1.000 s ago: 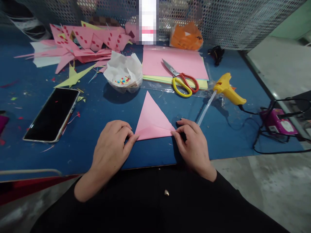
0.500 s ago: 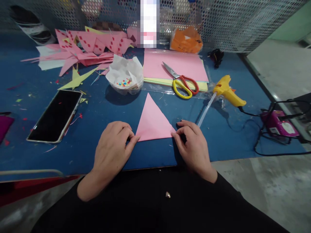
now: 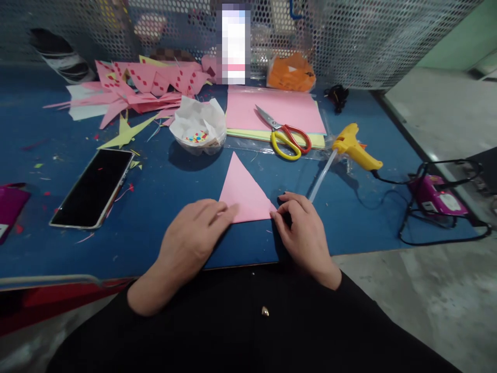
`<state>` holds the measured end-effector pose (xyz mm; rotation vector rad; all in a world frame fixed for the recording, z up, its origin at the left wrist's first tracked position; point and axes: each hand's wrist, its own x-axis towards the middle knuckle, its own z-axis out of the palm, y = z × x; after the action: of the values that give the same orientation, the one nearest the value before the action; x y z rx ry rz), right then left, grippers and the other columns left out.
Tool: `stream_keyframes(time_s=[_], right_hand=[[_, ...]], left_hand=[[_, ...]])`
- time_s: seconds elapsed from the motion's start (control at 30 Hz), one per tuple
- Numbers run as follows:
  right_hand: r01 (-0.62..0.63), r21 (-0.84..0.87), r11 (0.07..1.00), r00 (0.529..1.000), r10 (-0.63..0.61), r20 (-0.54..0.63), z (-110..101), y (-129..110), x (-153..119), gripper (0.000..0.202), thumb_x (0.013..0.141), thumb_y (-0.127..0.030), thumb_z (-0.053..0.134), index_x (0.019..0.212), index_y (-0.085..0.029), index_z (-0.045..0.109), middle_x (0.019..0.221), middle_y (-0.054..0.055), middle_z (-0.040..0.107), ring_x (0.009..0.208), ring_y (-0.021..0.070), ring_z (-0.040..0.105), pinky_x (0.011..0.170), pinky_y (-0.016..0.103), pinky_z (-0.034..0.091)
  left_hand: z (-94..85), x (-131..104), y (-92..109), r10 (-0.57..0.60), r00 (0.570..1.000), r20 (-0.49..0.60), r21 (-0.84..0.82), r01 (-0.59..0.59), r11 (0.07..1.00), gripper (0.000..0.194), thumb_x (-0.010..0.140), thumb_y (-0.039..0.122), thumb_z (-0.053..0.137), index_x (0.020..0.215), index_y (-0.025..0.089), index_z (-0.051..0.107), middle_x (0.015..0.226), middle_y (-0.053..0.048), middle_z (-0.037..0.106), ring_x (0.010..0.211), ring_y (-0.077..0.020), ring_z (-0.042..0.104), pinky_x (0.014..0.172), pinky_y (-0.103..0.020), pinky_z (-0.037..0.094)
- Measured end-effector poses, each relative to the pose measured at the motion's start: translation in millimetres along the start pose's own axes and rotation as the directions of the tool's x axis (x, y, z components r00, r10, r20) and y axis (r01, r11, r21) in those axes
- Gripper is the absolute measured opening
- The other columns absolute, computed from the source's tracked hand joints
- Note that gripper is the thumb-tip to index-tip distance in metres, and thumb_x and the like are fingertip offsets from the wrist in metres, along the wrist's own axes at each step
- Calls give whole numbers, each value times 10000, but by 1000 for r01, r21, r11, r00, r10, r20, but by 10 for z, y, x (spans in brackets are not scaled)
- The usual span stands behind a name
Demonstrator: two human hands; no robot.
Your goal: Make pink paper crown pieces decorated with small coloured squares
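A folded pink paper triangle (image 3: 245, 192) lies on the blue table near its front edge, its tip pointing away from me. My left hand (image 3: 196, 233) covers the triangle's lower left corner, with thumb and fingers closed on the paper along the bottom edge. At the lower right corner my right hand (image 3: 303, 230) pinches the paper between thumb and forefinger. Behind the triangle stands a bowl (image 3: 199, 127) lined with white paper, holding small coloured bits. Scissors (image 3: 285, 135) with red and yellow handles rest on a stack of pink and yellow paper (image 3: 248, 109).
A yellow glue gun (image 3: 355, 147) with a clear stick lies to the right, its cord running towards a purple box (image 3: 440, 197) and black wire stand. A phone (image 3: 93, 187) lies left. Pink cut-outs (image 3: 155, 77), an orange packet (image 3: 292, 72) and a mesh panel (image 3: 345, 36) are behind.
My left hand has slid right along the triangle's bottom edge, from the corner onto the paper. My right hand keeps its place at the other corner. The view has shifted slightly.
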<state>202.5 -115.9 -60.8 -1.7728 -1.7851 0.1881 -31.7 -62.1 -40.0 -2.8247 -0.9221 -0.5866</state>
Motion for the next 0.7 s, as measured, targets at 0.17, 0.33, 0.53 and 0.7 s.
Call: stream_keyframes(time_s=[0.17, 0.33, 0.53, 0.7], right_hand=[[-3, 13, 1000, 1000, 3, -12, 14, 0, -2, 104, 926, -181, 588, 823, -191, 570, 1144, 158, 676, 1129, 294, 641, 957, 494, 536], [-30, 7, 1000, 999, 30, -46, 49, 1, -22, 100, 921, -126, 537, 991, -170, 592, 1142, 171, 665, 1093, 293, 647, 932, 495, 552], [61, -53, 997, 976, -71, -206, 20, 20, -167, 405, 930, -81, 484, 1325, -160, 527, 1249, 185, 655, 1192, 285, 626, 980, 495, 552], [469, -48, 882, 883, -467, 46, 52, -99, -236, 526, 968, -130, 469, 1489, -93, 412, 1354, 191, 652, 1315, 273, 578, 1062, 468, 525]], left_hand=[[-9, 105, 117, 219, 965, 142, 31, -226, 974, 365, 959, 18, 423, 1239, 63, 654, 1087, -132, 731, 920, -269, 662, 744, -380, 524], [-38, 78, 245, 118, 961, 248, 12, -125, 992, 457, 874, 65, 507, 1314, 43, 627, 1150, -163, 703, 980, -309, 639, 772, -424, 533], [-43, 47, 309, 44, 973, 225, -12, -42, 999, 425, 911, 157, 485, 1293, 81, 653, 1157, -157, 698, 1063, -323, 607, 915, -473, 495], [-22, 39, 320, 34, 980, 194, -18, -31, 999, 384, 909, 176, 497, 1235, 93, 681, 1121, -148, 703, 1039, -317, 615, 933, -473, 486]])
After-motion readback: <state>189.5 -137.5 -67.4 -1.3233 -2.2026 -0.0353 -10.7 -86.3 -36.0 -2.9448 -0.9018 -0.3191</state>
